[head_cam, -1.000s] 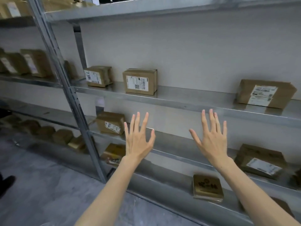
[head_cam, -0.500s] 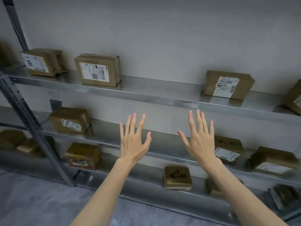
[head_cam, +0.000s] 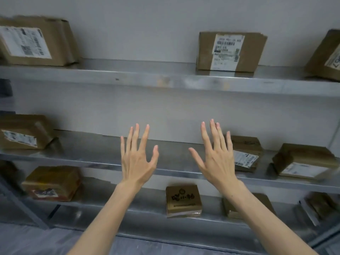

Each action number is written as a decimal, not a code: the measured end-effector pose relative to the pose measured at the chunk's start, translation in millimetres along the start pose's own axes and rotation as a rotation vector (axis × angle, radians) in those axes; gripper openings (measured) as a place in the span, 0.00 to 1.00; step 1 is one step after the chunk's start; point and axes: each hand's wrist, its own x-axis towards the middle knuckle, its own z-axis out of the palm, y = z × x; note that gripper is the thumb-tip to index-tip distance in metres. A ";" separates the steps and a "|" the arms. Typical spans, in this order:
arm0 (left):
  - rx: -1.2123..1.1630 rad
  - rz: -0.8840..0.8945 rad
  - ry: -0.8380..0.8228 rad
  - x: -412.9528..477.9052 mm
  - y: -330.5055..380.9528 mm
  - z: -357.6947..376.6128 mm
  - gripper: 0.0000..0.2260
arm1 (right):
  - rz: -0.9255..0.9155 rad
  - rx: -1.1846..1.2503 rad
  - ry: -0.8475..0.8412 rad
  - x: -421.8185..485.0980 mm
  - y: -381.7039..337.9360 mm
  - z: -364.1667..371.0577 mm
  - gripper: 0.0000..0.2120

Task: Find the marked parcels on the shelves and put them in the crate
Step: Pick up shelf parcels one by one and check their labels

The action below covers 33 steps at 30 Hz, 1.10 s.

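Both hands are empty: the left hand (head_cam: 137, 159) and right hand (head_cam: 217, 157) hang spread, fingers splayed, before the middle shelf (head_cam: 103, 153). Just right of the right hand sits a labelled parcel (head_cam: 246, 153); another parcel (head_cam: 230, 51) stands far on the upper shelf (head_cam: 147, 78). These look like light, stiff cardboard, best gripped by opposite sides. Labels are blurred; any mark is unreadable, and no crate is visible.

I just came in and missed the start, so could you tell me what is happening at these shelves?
A person faces metal shelves stocked with labelled cardboard parcels. The left hand and the right hand are raised with fingers spread, empty and touching nothing. No parcel has been picked up, and no crate is in view.
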 end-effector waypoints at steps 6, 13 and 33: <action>-0.039 0.152 0.122 -51.8 -36.3 102.1 0.29 | 0.002 0.000 0.156 -69.2 10.9 87.7 0.36; -0.089 0.250 0.340 -127.2 -68.3 184.0 0.28 | -0.011 0.074 0.353 -159.3 16.4 180.4 0.35; -0.626 -0.287 0.005 -316.6 -122.1 346.8 0.20 | 0.866 0.884 -0.010 -332.1 30.5 357.9 0.25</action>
